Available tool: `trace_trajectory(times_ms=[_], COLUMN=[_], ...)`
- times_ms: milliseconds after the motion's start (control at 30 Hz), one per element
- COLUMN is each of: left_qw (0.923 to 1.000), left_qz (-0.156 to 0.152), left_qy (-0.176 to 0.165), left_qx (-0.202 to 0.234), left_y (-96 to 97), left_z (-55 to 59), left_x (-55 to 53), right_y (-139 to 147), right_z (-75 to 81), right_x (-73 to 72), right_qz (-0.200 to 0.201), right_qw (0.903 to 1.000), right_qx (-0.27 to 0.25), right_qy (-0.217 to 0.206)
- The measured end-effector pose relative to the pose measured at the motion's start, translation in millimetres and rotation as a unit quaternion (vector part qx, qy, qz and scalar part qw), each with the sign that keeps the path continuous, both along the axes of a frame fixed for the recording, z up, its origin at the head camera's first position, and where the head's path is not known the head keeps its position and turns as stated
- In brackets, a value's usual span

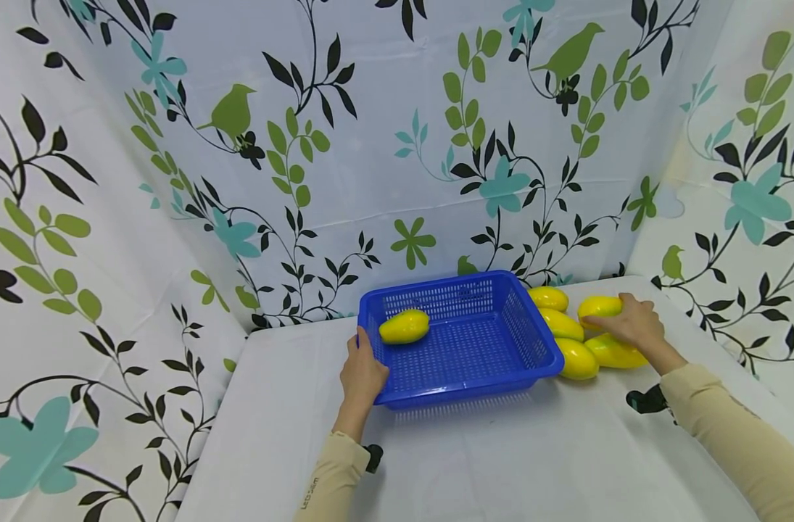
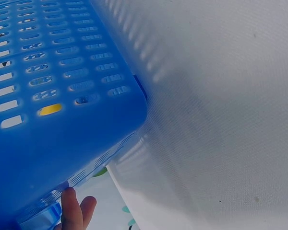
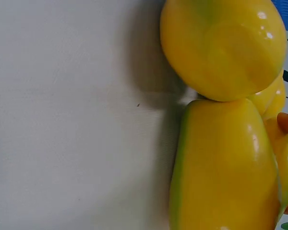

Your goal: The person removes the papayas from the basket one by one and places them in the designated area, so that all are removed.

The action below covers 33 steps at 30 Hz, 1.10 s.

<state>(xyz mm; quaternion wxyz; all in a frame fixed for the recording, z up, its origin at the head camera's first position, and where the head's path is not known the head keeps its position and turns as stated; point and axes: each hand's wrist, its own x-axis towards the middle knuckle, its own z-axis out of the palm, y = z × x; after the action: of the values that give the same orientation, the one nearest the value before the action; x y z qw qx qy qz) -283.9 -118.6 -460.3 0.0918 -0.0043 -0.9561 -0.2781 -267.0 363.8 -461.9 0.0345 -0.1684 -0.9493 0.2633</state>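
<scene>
A blue perforated plastic basket (image 1: 481,346) stands on the table, with one glossy yellow fruit (image 1: 404,327), mango-like in shape, at its left end. My left hand (image 1: 362,371) grips the basket's left rim; in the left wrist view its fingertips (image 2: 72,211) show beside the blue wall. Right of the basket, my right hand (image 1: 634,328) holds another yellow fruit (image 1: 599,307) between thumb and fingers. Several more such fruits lie close around it, among them a long one (image 1: 615,353) and a rounder one (image 1: 577,359). Large in the right wrist view are two fruits with greenish tints (image 3: 225,167).
A white cloth covers the table (image 1: 292,406). Patterned curtains (image 1: 370,130) with leaves, birds and flowers hang behind it and at both sides. Two of the loose fruits (image 1: 549,298) lie against the basket's right side.
</scene>
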Motion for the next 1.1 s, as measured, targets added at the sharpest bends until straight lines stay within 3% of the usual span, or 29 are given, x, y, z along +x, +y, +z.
trace_trajectory(times_ms=[367, 1100], left_qw=[0.9999, 1.0], left_qz=[-0.004, -0.001], left_qy=[-0.009, -0.002], left_qx=[-0.002, -0.002], left_y=[-0.3, -0.5], left_z=[4.0, 0.6], left_x=[-1.8, 1.0], right_y=[-4.1, -8.3], right_z=[-4.7, 0.8], right_x=[3.3, 2.2], right_qz=[0.021, 0.027], right_qw=[0.9991, 0.9988], right_qx=[0.001, 0.009], right_qy=[-0.037, -0.04])
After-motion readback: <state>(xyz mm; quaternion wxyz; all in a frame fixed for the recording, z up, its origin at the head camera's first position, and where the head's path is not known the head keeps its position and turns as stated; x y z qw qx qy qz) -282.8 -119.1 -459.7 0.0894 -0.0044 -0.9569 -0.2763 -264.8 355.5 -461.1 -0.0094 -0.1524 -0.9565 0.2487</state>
